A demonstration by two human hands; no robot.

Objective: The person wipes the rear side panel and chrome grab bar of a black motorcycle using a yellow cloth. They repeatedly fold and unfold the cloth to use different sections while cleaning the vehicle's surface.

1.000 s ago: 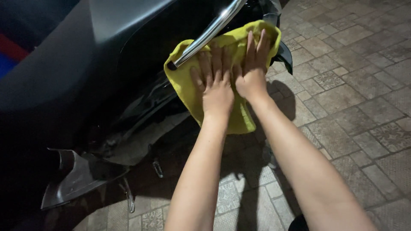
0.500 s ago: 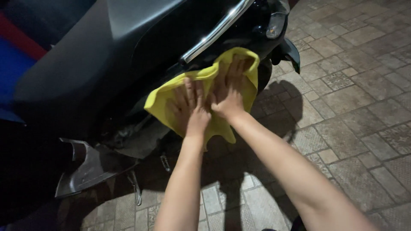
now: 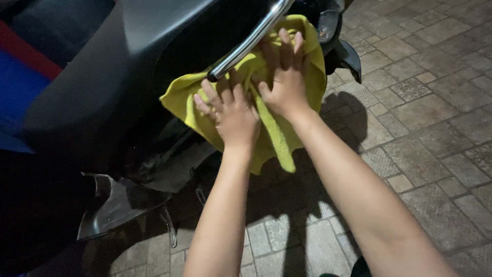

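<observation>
under both hands the yellow cloth lies, seemingly against the motorbike.

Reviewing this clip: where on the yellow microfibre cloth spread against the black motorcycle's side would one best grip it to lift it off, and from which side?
Probably the loose lower corner of the yellow microfibre cloth, pinched from below. That tail hangs free beneath the left hand and right hand, which lie flat on the cloth, while its upper edge lies behind the chrome grab rail on the black motorcycle.
</observation>
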